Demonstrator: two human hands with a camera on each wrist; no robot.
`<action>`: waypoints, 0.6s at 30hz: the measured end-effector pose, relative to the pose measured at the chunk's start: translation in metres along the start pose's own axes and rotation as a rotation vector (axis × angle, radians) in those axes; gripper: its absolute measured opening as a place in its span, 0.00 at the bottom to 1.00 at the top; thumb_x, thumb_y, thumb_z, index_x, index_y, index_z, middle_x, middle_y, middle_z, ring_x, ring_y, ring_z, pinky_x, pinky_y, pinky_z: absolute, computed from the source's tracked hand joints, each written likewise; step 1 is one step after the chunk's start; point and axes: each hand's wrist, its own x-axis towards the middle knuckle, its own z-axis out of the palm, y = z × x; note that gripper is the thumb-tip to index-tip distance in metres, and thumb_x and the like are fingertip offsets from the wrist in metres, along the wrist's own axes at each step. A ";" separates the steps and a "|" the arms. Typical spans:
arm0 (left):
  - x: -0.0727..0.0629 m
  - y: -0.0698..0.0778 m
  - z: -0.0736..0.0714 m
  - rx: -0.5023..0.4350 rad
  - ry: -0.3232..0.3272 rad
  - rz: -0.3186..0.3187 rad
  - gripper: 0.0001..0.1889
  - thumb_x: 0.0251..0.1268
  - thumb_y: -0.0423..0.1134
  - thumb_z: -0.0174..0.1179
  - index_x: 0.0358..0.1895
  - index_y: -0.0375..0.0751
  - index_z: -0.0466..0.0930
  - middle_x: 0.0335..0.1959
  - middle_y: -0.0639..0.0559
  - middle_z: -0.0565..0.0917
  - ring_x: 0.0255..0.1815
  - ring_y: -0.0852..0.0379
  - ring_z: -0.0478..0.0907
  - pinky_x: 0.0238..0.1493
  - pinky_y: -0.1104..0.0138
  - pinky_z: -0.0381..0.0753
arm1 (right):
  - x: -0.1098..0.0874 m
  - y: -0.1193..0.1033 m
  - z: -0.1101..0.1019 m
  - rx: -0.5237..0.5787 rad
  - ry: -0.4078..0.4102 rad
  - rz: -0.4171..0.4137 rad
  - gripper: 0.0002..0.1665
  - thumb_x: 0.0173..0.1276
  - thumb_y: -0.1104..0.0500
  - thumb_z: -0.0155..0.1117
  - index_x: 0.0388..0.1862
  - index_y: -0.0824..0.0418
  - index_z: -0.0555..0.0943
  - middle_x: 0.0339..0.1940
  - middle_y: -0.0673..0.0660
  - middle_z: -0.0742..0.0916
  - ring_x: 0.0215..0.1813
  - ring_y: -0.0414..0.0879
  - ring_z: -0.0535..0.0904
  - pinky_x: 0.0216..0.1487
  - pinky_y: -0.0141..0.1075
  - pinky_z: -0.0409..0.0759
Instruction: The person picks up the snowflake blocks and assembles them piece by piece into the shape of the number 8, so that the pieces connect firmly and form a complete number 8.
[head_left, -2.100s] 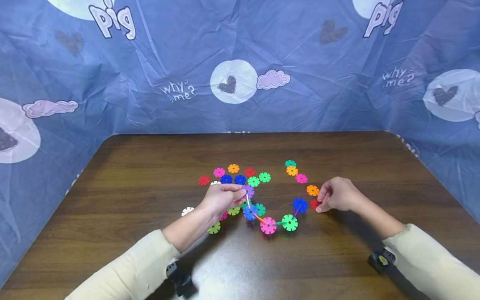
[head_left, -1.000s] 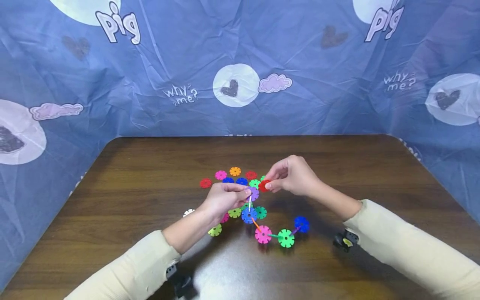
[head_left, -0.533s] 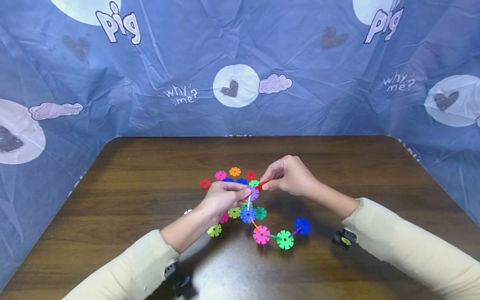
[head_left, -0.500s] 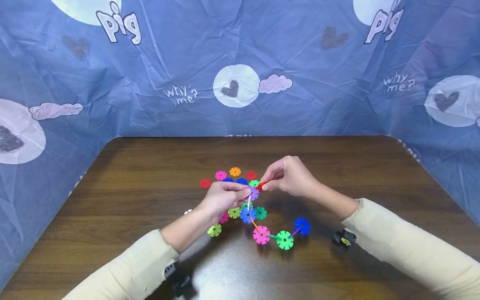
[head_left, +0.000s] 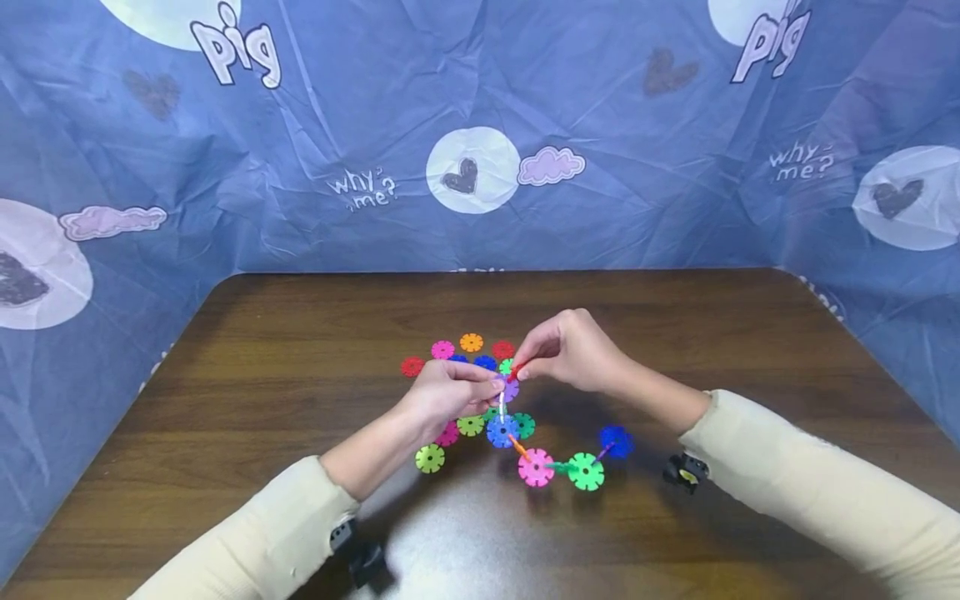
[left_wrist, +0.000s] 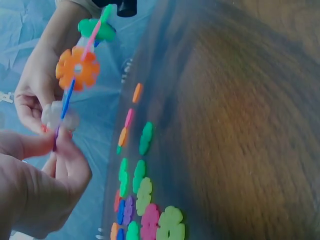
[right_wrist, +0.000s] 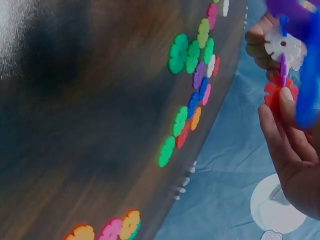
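Observation:
A chain of slotted plastic discs hangs from my left hand (head_left: 442,396), which pinches the purple disc (head_left: 511,390) at its upper end. Between thumb and fingers, my right hand (head_left: 573,350) pinches a red disc (head_left: 514,372), turned edge-on to the head view. In the right wrist view the red disc (right_wrist: 274,94) meets the purple disc's edge (right_wrist: 283,70); how deep the slots sit I cannot tell. Below, the chain runs through a white disc (head_left: 502,406), a blue disc (head_left: 502,432), a pink disc (head_left: 536,467), a green disc (head_left: 586,472) and an end blue disc (head_left: 616,442).
Loose discs lie on the brown table (head_left: 300,333) behind and below my left hand, among them an orange disc (head_left: 471,342) and a lime disc (head_left: 430,458). More loose discs, including a pink disc (right_wrist: 111,229), show in the right wrist view. A blue cloth (head_left: 480,242) backs the table.
My right hand has brought the red disc from the table's right side leftward to the purple disc and turned it edge-on. My left hand keeps its pinch; the chain's lower end has swung slightly.

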 end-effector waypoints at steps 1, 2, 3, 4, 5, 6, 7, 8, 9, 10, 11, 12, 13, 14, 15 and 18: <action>0.000 0.000 0.000 -0.008 -0.028 -0.003 0.12 0.60 0.30 0.64 0.45 0.27 0.83 0.26 0.53 0.86 0.25 0.65 0.81 0.46 0.63 0.87 | 0.000 0.000 -0.001 0.008 -0.016 0.002 0.07 0.48 0.64 0.78 0.28 0.62 0.89 0.29 0.57 0.91 0.32 0.43 0.88 0.38 0.29 0.86; 0.001 0.000 -0.001 -0.011 -0.053 -0.002 0.11 0.60 0.30 0.64 0.45 0.27 0.83 0.25 0.53 0.86 0.25 0.64 0.82 0.46 0.62 0.87 | 0.001 -0.001 -0.002 0.016 -0.033 0.008 0.07 0.49 0.64 0.78 0.29 0.62 0.89 0.30 0.57 0.91 0.34 0.44 0.88 0.39 0.30 0.86; 0.001 0.000 -0.001 -0.008 -0.078 -0.005 0.11 0.60 0.30 0.64 0.45 0.27 0.83 0.26 0.52 0.86 0.25 0.64 0.82 0.46 0.62 0.87 | 0.000 -0.001 -0.003 0.027 -0.050 0.014 0.07 0.49 0.64 0.77 0.30 0.62 0.89 0.30 0.57 0.91 0.35 0.44 0.88 0.40 0.30 0.86; 0.001 -0.001 -0.001 -0.005 -0.099 -0.003 0.11 0.60 0.30 0.64 0.45 0.26 0.82 0.26 0.51 0.87 0.25 0.64 0.82 0.46 0.62 0.87 | -0.001 0.000 -0.004 0.034 -0.064 0.016 0.08 0.50 0.65 0.77 0.30 0.63 0.89 0.31 0.57 0.91 0.36 0.45 0.88 0.40 0.30 0.86; 0.001 -0.001 0.000 -0.006 -0.115 0.000 0.11 0.61 0.30 0.63 0.45 0.26 0.82 0.27 0.50 0.87 0.25 0.64 0.83 0.46 0.61 0.87 | -0.001 0.000 -0.005 0.041 -0.075 0.019 0.08 0.50 0.65 0.77 0.31 0.63 0.88 0.32 0.58 0.91 0.36 0.45 0.89 0.41 0.30 0.86; 0.001 -0.002 0.000 -0.007 -0.127 0.003 0.12 0.61 0.30 0.63 0.45 0.26 0.82 0.28 0.48 0.88 0.26 0.63 0.83 0.47 0.60 0.86 | -0.002 0.000 -0.006 0.046 -0.086 0.024 0.08 0.50 0.65 0.76 0.32 0.63 0.88 0.32 0.58 0.91 0.37 0.45 0.89 0.41 0.30 0.86; 0.001 -0.002 0.000 -0.003 -0.131 0.004 0.12 0.61 0.30 0.63 0.45 0.26 0.82 0.29 0.47 0.88 0.26 0.63 0.84 0.48 0.60 0.86 | -0.002 0.000 -0.006 0.047 -0.096 0.026 0.09 0.51 0.65 0.76 0.33 0.63 0.88 0.33 0.58 0.91 0.37 0.45 0.89 0.41 0.30 0.86; 0.001 -0.002 0.000 0.000 -0.134 0.007 0.12 0.61 0.30 0.63 0.45 0.26 0.82 0.30 0.46 0.89 0.26 0.62 0.84 0.48 0.59 0.85 | -0.003 0.001 -0.007 0.047 -0.107 0.031 0.09 0.51 0.65 0.76 0.34 0.63 0.88 0.34 0.58 0.91 0.38 0.45 0.89 0.41 0.30 0.86; 0.001 -0.003 0.000 0.001 -0.135 0.009 0.12 0.61 0.30 0.63 0.45 0.25 0.82 0.31 0.45 0.89 0.26 0.62 0.84 0.49 0.59 0.85 | -0.003 0.002 -0.008 0.052 -0.118 0.036 0.10 0.51 0.65 0.76 0.34 0.63 0.88 0.34 0.58 0.91 0.38 0.45 0.89 0.41 0.30 0.86; 0.001 -0.003 0.000 0.003 -0.134 0.010 0.12 0.61 0.30 0.63 0.45 0.25 0.82 0.32 0.44 0.89 0.27 0.61 0.84 0.49 0.59 0.85 | -0.004 0.003 -0.009 0.058 -0.126 0.044 0.10 0.52 0.65 0.76 0.35 0.63 0.88 0.35 0.59 0.91 0.39 0.46 0.89 0.40 0.30 0.86; 0.001 -0.004 0.001 0.002 -0.132 0.012 0.12 0.61 0.30 0.63 0.46 0.25 0.82 0.32 0.44 0.89 0.27 0.61 0.84 0.49 0.59 0.85 | -0.006 0.005 -0.011 0.062 -0.131 0.053 0.11 0.52 0.65 0.76 0.36 0.64 0.88 0.36 0.59 0.91 0.39 0.47 0.89 0.41 0.30 0.86; 0.001 -0.004 0.001 0.002 -0.128 0.014 0.12 0.61 0.29 0.63 0.46 0.25 0.82 0.32 0.44 0.89 0.27 0.61 0.84 0.49 0.59 0.85 | -0.007 0.009 -0.014 0.066 -0.136 0.065 0.12 0.52 0.65 0.75 0.37 0.64 0.87 0.37 0.60 0.91 0.40 0.48 0.89 0.41 0.30 0.86; 0.001 -0.005 0.001 0.001 -0.122 0.016 0.12 0.61 0.29 0.63 0.46 0.24 0.82 0.32 0.44 0.89 0.27 0.61 0.84 0.49 0.59 0.85 | -0.009 0.013 -0.016 0.072 -0.140 0.079 0.12 0.52 0.66 0.75 0.38 0.65 0.87 0.38 0.61 0.90 0.41 0.49 0.89 0.41 0.31 0.86; 0.001 -0.006 0.000 -0.005 -0.119 0.018 0.13 0.61 0.29 0.63 0.47 0.24 0.81 0.32 0.44 0.89 0.27 0.62 0.84 0.50 0.59 0.85 | -0.012 0.018 -0.020 0.074 -0.139 0.094 0.13 0.53 0.66 0.75 0.39 0.66 0.87 0.38 0.62 0.90 0.41 0.50 0.89 0.41 0.32 0.86; 0.001 -0.006 0.000 -0.008 -0.113 0.020 0.13 0.61 0.28 0.63 0.47 0.24 0.81 0.32 0.44 0.89 0.27 0.62 0.84 0.50 0.59 0.85 | -0.015 0.024 -0.023 0.061 -0.134 0.115 0.13 0.53 0.67 0.74 0.39 0.67 0.86 0.39 0.63 0.90 0.41 0.50 0.89 0.41 0.32 0.86; 0.001 -0.008 -0.002 -0.006 -0.083 0.020 0.13 0.61 0.28 0.63 0.48 0.25 0.82 0.33 0.44 0.88 0.28 0.63 0.83 0.51 0.59 0.85 | -0.026 0.044 -0.035 -0.031 -0.108 0.204 0.14 0.53 0.66 0.74 0.40 0.66 0.86 0.37 0.62 0.90 0.38 0.48 0.88 0.39 0.30 0.86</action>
